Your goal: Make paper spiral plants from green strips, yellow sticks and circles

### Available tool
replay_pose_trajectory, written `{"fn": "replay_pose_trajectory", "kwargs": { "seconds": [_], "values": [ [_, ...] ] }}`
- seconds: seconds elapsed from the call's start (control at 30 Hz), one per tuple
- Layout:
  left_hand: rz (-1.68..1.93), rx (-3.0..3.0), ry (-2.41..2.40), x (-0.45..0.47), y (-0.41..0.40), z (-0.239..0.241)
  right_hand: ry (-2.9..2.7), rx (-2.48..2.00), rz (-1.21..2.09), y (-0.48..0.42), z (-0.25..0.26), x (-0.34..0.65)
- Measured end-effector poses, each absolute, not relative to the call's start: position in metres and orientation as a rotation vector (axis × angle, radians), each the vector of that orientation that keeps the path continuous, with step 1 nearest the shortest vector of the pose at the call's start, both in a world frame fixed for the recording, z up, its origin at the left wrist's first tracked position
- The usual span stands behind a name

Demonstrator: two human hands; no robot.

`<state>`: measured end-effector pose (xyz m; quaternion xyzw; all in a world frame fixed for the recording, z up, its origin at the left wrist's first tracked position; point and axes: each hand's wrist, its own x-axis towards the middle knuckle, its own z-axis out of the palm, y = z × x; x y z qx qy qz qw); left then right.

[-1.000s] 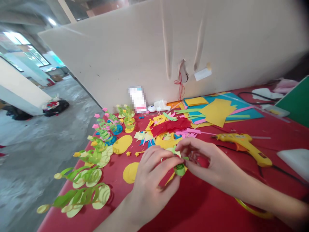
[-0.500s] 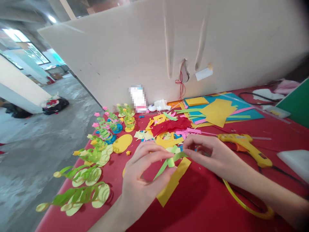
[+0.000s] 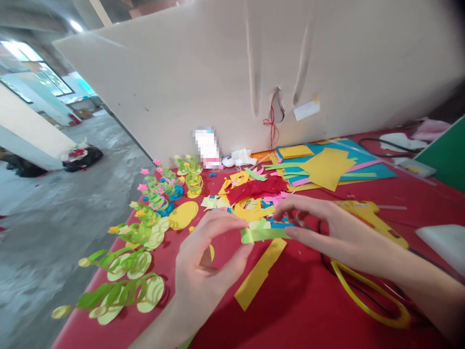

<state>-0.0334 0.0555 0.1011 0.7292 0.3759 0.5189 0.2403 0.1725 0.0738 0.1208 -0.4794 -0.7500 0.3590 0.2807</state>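
A light green paper strip (image 3: 267, 235) stretches almost level between my two hands, above the red table. My left hand (image 3: 209, 261) pinches its left end between thumb and fingertips, where the paper is curled over. At the strip's right end, the thumb of my right hand (image 3: 327, 232) presses on the paper; its index finger is lifted away, and the grip behind the strip is partly hidden. Below them a yellow paper piece (image 3: 259, 274) lies slantwise on the table. Another green strip end (image 3: 187, 341) shows under my left wrist.
Curled paper plants (image 3: 119, 293) on round bases line the left table edge, beside yellow discs (image 3: 183, 215). Paper scraps (image 3: 250, 211) and red crepe paper (image 3: 257, 189) lie behind my hands. A yellow glue gun (image 3: 385, 225), yellow tape ring (image 3: 370, 300) and coloured sheets (image 3: 327, 167) are on the right.
The green strip has gone from a tight roll between my left fingers to a straighter, level stretch. My left hand has shifted slightly left, and my right index finger has lifted from the thumb.
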Motion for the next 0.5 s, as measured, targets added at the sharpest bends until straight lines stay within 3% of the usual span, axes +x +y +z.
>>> {"fn": "replay_pose_trajectory", "kwargs": {
  "seconds": [0.33, 0.5],
  "values": [
    [1.212, 1.957, 0.859, -0.025, 0.053, 0.092, -1.887, -0.975, 1.409, 0.068, 0.107, 0.157],
    [1.181, 1.877, 0.84, -0.022, 0.053, 0.088, -1.635, -0.797, 1.807, 0.071, 0.099, 0.154]
  ]
}}
